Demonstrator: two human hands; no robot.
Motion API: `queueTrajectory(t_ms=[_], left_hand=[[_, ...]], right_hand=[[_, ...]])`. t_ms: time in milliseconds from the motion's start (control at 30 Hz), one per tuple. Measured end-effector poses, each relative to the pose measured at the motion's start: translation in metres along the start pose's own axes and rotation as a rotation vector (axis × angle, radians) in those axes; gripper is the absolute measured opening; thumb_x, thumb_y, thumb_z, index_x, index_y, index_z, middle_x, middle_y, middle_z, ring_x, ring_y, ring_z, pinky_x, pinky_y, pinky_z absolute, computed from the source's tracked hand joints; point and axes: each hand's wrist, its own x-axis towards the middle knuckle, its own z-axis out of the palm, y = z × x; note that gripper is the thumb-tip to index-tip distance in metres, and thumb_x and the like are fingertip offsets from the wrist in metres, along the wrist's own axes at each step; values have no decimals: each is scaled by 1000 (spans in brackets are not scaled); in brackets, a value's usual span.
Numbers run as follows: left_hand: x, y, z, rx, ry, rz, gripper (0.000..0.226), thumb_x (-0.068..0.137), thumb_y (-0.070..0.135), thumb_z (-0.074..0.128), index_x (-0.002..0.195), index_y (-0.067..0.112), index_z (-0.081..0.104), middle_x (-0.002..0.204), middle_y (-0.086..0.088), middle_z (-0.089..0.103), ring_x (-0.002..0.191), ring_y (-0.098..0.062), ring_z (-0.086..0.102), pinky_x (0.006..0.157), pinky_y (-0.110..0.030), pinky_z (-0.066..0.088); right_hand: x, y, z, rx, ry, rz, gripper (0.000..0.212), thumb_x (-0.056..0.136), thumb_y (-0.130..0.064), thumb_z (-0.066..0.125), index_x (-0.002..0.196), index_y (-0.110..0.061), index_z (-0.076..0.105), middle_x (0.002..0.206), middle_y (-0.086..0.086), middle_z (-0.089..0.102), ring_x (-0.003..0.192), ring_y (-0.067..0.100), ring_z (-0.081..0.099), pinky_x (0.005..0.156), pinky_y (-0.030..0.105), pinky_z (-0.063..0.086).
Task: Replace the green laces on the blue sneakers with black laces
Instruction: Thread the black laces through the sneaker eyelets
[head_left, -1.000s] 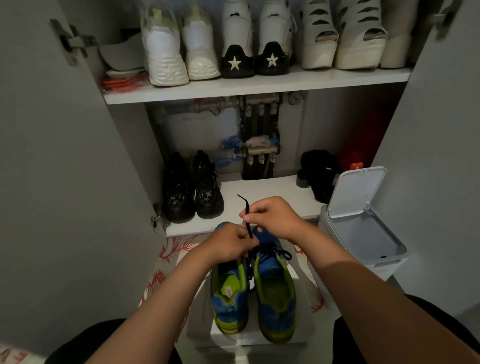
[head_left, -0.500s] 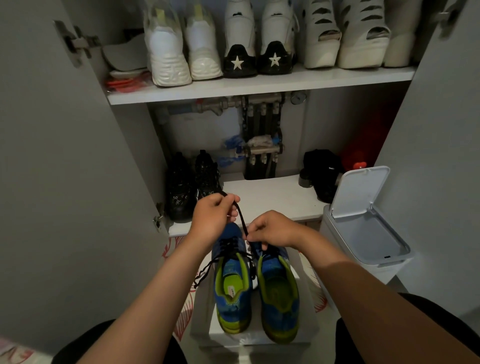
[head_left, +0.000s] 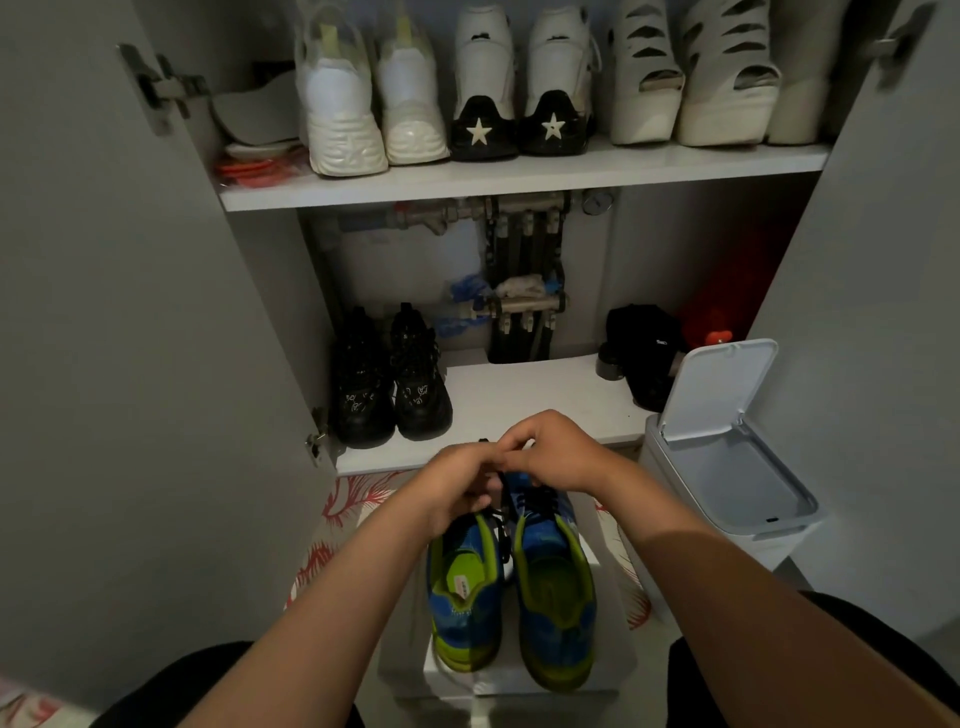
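Two blue sneakers stand side by side, heels toward the wearer, on a white box on the floor. Both already show dark lacing across the tongue, and no green lace is in view. Over their toe ends the left hand and right hand meet, knuckles nearly touching, with fingers curled inward and pinching the black lace. A loose run of it hangs down between the two shoes, and a short tip pokes up above the left knuckles. Which shoe's lace is being worked I cannot tell, since the hands cover the eyelets. Judging by this, the job is at its last threading or knotting. The risks are plain: a pull on one end alone would leave the ends uneven or drag the lace out of an eyelet, the hanging run could snag on the neighbouring shoe, and a hard tug might slide a sneaker off the narrow box. Beyond lie the lower shelf with black shoes and, to the right, an open-lidded bin.
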Motion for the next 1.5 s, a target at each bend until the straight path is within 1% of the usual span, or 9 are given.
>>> queueTrajectory(t_ms=[200, 300, 533, 667, 800, 967, 1067, 1267, 1500], left_hand=[[-3, 7, -9, -223, 119, 178, 21, 103, 19, 48, 105, 12, 68, 100, -3, 71, 83, -14, 64, 69, -21, 49], [-7, 12, -21, -244, 217, 209, 23, 104, 17, 43, 100, 13, 65, 82, 0, 69, 70, -14, 63, 66, -24, 50], [-11, -2, -66, 392, 427, 267, 21, 97, 8, 46, 89, 14, 65, 67, -4, 67, 43, -13, 55, 44, -23, 45], [-12, -15, -88, 794, 456, 131, 21, 82, 1, 59, 90, 19, 65, 90, -6, 70, 68, -19, 66, 54, -23, 49], [-11, -21, -99, 1023, 500, 112, 22, 92, 11, 54, 111, 12, 64, 111, -12, 67, 97, -27, 65, 72, -29, 44], [-14, -19, -95, 1097, 506, 19, 58, 89, 24, 65, 139, 11, 38, 138, -14, 45, 125, -30, 50, 91, -34, 44], [-19, -8, -82, 1089, 559, 117, 45, 92, 32, 60, 129, 11, 47, 132, -13, 48, 122, -30, 50, 94, -37, 44], [-35, 14, -41, 643, -21, -30, 29, 99, 19, 41, 93, 11, 67, 78, -2, 73, 59, -16, 63, 48, -17, 41], [-24, 7, -5, 723, -7, 206, 12, 90, 16, 57, 96, 12, 67, 93, -8, 68, 87, -22, 63, 80, -33, 49]], right_hand=[[3, 4, 5, -20, -13, 15, 6, 84, -20, 78, 84, -26, 80, 78, -15, 75, 73, -5, 67, 66, 7, 47], [6, 9, 12, -119, -32, 95, 9, 91, -23, 70, 94, -23, 79, 91, -9, 76, 79, 0, 67, 66, 14, 48], [8, 12, 33, -447, -256, 210, 22, 96, -23, 61, 115, -20, 73, 111, 1, 70, 82, 15, 64, 71, 26, 53], [11, 6, 39, -428, -317, 216, 6, 90, -19, 71, 93, -23, 70, 92, -2, 66, 81, 20, 65, 68, 28, 52], [12, -2, 37, -426, -254, 221, 29, 91, -22, 66, 62, -20, 63, 71, 0, 67, 68, 13, 59, 68, 28, 47], [6, -12, 33, -170, -171, 247, 29, 99, -26, 55, 82, -15, 75, 72, 0, 71, 60, 11, 56, 60, 24, 47], [2, -17, 28, -8, -88, 230, 33, 101, -29, 52, 85, -12, 76, 70, -2, 71, 44, 2, 49, 45, 15, 39], [-9, -32, 16, 307, 79, 215, 29, 101, -22, 51, 91, -5, 73, 66, 6, 70, 32, 5, 44, 35, 15, 33], [-24, -36, 3, 404, 140, 144, 34, 106, -23, 44, 91, -4, 68, 76, 11, 75, 32, 14, 32, 36, 20, 26]])
